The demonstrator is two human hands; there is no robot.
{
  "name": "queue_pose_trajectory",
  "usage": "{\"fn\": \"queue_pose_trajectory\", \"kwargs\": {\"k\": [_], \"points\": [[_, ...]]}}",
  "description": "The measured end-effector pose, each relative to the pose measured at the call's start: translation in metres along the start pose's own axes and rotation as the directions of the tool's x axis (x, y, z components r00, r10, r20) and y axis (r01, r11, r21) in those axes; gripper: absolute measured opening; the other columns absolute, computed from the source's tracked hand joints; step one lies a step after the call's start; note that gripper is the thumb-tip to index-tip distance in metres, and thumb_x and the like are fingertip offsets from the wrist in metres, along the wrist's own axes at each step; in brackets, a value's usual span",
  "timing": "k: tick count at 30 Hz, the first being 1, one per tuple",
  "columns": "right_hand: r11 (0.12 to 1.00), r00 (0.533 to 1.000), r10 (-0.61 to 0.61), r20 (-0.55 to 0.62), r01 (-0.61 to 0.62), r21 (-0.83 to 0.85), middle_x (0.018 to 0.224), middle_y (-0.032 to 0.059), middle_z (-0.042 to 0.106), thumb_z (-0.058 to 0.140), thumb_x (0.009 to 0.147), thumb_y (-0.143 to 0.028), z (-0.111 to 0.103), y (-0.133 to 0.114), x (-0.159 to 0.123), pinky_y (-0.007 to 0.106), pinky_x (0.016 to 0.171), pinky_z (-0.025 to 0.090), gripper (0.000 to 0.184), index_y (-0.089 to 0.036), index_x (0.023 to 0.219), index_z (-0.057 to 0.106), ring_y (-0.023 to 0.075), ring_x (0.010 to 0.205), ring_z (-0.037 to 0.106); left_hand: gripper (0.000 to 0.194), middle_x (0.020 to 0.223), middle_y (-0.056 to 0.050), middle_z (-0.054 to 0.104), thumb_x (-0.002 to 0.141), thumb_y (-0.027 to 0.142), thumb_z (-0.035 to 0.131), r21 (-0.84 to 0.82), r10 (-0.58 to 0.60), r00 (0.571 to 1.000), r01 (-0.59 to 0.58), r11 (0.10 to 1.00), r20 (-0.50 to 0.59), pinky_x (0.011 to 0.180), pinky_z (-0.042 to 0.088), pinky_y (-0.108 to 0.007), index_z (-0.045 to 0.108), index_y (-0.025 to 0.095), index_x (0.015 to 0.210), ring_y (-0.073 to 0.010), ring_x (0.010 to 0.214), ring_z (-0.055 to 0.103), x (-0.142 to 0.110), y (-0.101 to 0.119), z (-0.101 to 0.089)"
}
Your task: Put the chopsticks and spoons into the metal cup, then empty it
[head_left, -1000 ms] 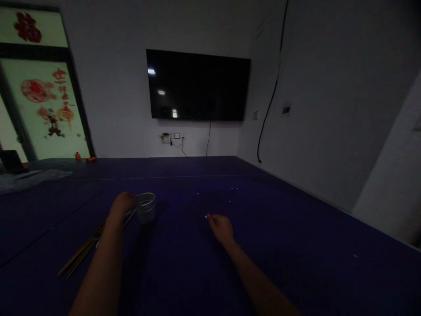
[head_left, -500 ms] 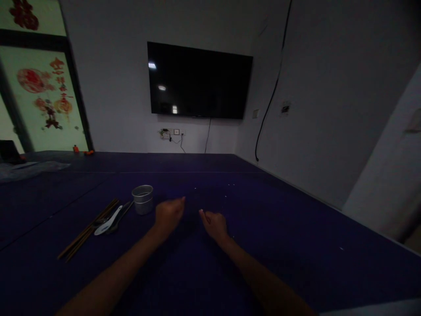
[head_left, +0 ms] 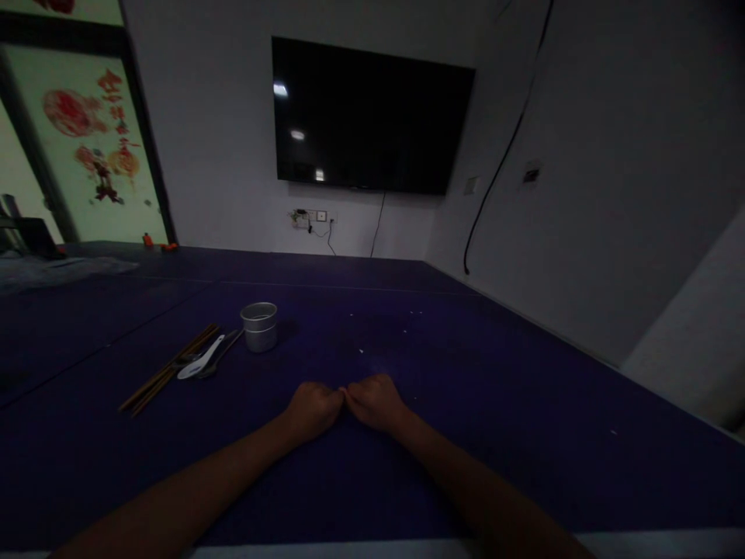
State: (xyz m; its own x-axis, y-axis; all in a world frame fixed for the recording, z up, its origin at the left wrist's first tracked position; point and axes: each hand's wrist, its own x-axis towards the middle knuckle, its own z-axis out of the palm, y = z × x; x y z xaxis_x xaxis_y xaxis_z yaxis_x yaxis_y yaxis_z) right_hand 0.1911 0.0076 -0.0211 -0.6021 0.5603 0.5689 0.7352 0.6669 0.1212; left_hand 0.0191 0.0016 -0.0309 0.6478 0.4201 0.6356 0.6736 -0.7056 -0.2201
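Observation:
My left hand and my right hand rest side by side on the dark blue table, fingers curled in and knuckles touching. Nothing shows in either fist. A small metal cup stands upright further back and to the left, well apart from both hands. Beside the cup lie a white spoon, a dark spoon and several wooden chopsticks.
A black screen hangs on the far wall above a socket with cables. A white wall runs along the table's right edge. At the far left, a glass door with red decorations and some grey sheeting on the table.
My left hand left the metal cup and swung right and back toward me. My right hand drew in too. Both fists now meet in front of me.

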Motion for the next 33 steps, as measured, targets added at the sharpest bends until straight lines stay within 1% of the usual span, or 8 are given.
{"fn": "queue_pose_trajectory", "kwargs": {"k": [10, 12, 15, 20, 23, 28, 31, 33], "points": [[0.993, 0.997, -0.055, -0.051, 0.049, -0.106, 0.052, 0.0017, 0.063, 0.039, 0.091, -0.034, -0.022, 0.000, -0.001, 0.028, 0.047, 0.016, 0.042, -0.018, 0.058, 0.060, 0.0100, 0.044, 0.052, 0.026, 0.049, 0.002, 0.051, 0.088, 0.018, 0.036, 0.120, 0.210, 0.974, -0.199, 0.973, -0.084, 0.045, 0.030, -0.022, 0.053, 0.017, 0.068, -0.0098, 0.044, 0.046, 0.001, -0.010, -0.014], [0.995, 0.997, -0.055, -0.053, 0.050, -0.091, 0.051, 0.0016, 0.062, 0.038, 0.092, -0.035, -0.022, -0.001, -0.001, 0.028, 0.047, 0.015, 0.043, -0.018, 0.058, 0.059, 0.0098, 0.043, 0.051, 0.024, 0.050, 0.002, 0.051, 0.087, 0.020, 0.042, 0.203, 0.135, 0.978, -0.102, 0.974, -0.161, 0.047, 0.030, -0.022, 0.053, 0.018, 0.066, -0.0098, 0.046, 0.046, 0.002, -0.031, -0.029], [0.997, 0.998, -0.049, -0.050, 0.046, -0.065, 0.050, 0.0013, 0.061, 0.035, 0.093, -0.036, -0.019, 0.000, -0.002, 0.028, 0.047, 0.014, 0.046, -0.018, 0.058, 0.059, 0.0094, 0.041, 0.048, 0.028, 0.054, -0.002, 0.053, 0.085, 0.027, 0.045, 0.341, -0.213, 0.945, 0.291, 0.894, -0.248, 0.051, 0.031, -0.025, 0.053, 0.018, 0.060, -0.0135, 0.053, 0.050, -0.003, -0.077, -0.058], [1.000, 1.000, -0.017, -0.018, 0.017, -0.006, 0.046, 0.0008, 0.056, 0.030, 0.094, -0.038, -0.014, 0.004, -0.002, 0.028, 0.047, 0.014, 0.052, -0.017, 0.056, 0.058, 0.0086, 0.039, 0.042, 0.032, 0.094, -0.018, 0.061, 0.084, 0.033, 0.039, 0.525, -0.733, 0.621, 0.737, 0.425, -0.277, 0.067, 0.039, -0.038, 0.057, 0.009, 0.096, -0.0321, 0.089, 0.055, -0.040, -0.138, -0.096], [1.000, 1.000, 0.011, -0.005, -0.011, 0.016, 0.046, 0.0005, 0.054, 0.031, 0.093, -0.038, -0.012, 0.006, -0.003, 0.027, 0.046, 0.014, 0.051, -0.017, 0.055, 0.057, 0.0084, 0.039, 0.040, 0.042, 0.102, -0.021, 0.058, 0.083, 0.042, 0.040, 0.507, -0.879, 0.428, 0.816, 0.277, -0.209, 0.072, 0.039, -0.044, 0.056, 0.006, 0.095, -0.0374, 0.098, 0.052, -0.064, -0.155, -0.104], [0.998, 0.999, 0.033, -0.004, -0.032, 0.052, 0.047, -0.0003, 0.054, 0.033, 0.092, -0.038, -0.011, 0.007, -0.003, 0.026, 0.046, 0.015, 0.048, -0.018, 0.055, 0.056, 0.0079, 0.039, 0.040, 0.057, 0.102, -0.023, 0.059, 0.071, 0.060, 0.049, 0.335, -0.998, -0.003, 0.942, 0.017, 0.062, 0.071, 0.042, -0.048, 0.060, 0.006, 0.085, -0.0414, 0.099, 0.053, -0.080, -0.178, -0.099], [0.998, 0.999, 0.036, -0.001, -0.036, 0.061, 0.047, -0.0007, 0.054, 0.034, 0.092, -0.038, -0.011, 0.008, -0.003, 0.026, 0.047, 0.015, 0.048, -0.017, 0.054, 0.055, 0.0077, 0.040, 0.040, 0.058, 0.099, -0.024, 0.061, 0.064, 0.060, 0.055, 0.250, -0.994, -0.081, 0.966, -0.062, 0.068, 0.070, 0.044, -0.051, 0.061, 0.006, 0.082, -0.0428, 0.097, 0.054, -0.083, -0.188, -0.093], [0.997, 0.999, 0.046, -0.002, -0.046, 0.065, 0.048, -0.0008, 0.053, 0.035, 0.092, -0.038, -0.010, 0.008, -0.003, 0.026, 0.047, 0.016, 0.047, -0.017, 0.055, 0.055, 0.0078, 0.040, 0.040, 0.056, 0.093, -0.025, 0.062, 0.062, 0.059, 0.057, 0.191, -0.999, -0.012, 0.982, -0.003, 0.046, 0.066, 0.043, -0.055, 0.062, 0.006, 0.079, -0.0460, 0.094, 0.055, -0.086, -0.192, -0.091]]}}
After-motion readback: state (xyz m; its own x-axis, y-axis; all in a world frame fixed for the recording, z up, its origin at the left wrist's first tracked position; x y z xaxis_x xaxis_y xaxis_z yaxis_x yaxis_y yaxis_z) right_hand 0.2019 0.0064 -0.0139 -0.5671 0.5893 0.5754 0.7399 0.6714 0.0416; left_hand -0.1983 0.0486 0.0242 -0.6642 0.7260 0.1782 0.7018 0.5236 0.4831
